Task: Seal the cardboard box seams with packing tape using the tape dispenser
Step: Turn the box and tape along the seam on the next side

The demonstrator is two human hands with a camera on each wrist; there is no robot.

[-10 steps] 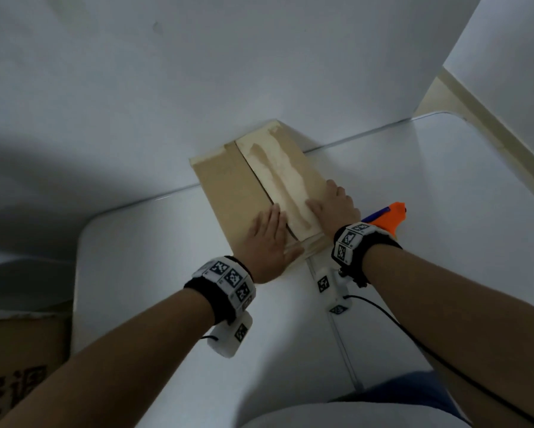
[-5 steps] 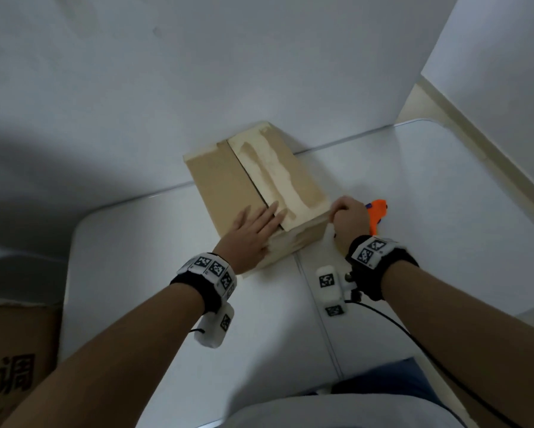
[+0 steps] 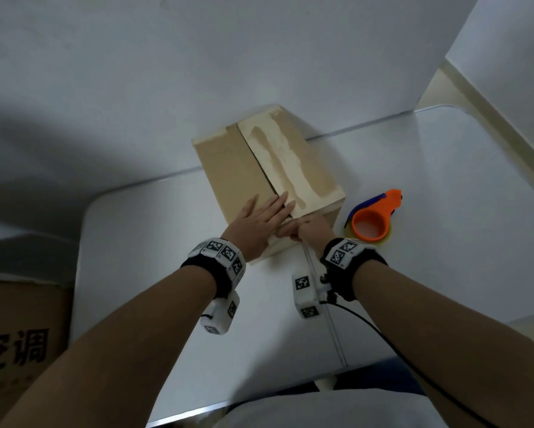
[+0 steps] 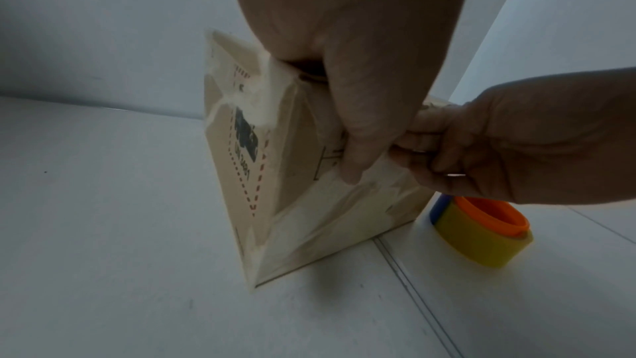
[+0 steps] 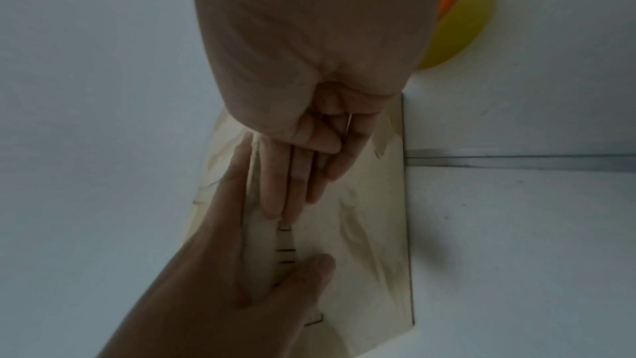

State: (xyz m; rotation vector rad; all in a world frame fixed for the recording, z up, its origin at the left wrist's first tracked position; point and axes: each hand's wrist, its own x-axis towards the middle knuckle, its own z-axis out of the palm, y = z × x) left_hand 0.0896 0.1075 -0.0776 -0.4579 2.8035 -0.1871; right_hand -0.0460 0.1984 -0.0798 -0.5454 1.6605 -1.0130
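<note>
Left hand flat on cardboard box top, right hand fingers straight against its near face, tape dispenser lying just right

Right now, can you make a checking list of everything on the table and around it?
Surface: white table, seam line down its middle.
Job's things: cardboard box upright, top flaps closed, old tape marks; orange tape dispenser lying right of it, untouched.
Clutter: nothing seen.
Grippers: left hand flat on the box top; right hand pressing straight fingers on the box's near side.
Cables: black cable from the right wristband.
Surroundings: white walls; printed carton at left.
</note>
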